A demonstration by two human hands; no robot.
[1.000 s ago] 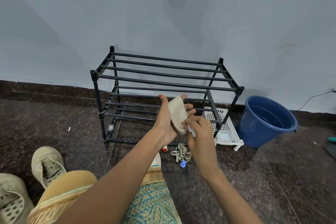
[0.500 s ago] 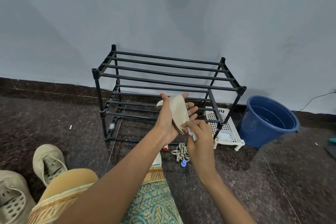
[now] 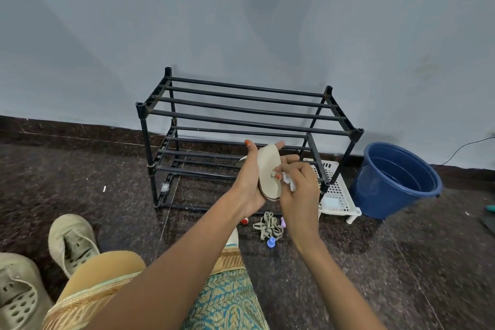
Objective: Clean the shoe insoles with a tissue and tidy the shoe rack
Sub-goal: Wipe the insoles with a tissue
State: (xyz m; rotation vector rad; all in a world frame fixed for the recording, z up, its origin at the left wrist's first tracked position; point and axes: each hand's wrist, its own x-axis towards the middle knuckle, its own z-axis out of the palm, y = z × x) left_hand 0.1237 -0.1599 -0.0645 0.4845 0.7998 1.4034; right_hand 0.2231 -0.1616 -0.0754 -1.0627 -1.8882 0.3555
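My left hand [image 3: 250, 185] grips the insole [image 3: 268, 169] in front of the shoe rack [image 3: 241, 108], long axis pointing away from me. My right hand [image 3: 301, 193], just right of it, pinches the tissue [image 3: 289, 183] against its middle.

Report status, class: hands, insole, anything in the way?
Left hand holds insole. Right hand pinches tissue against insole. Nothing in the way; laces on floor below.
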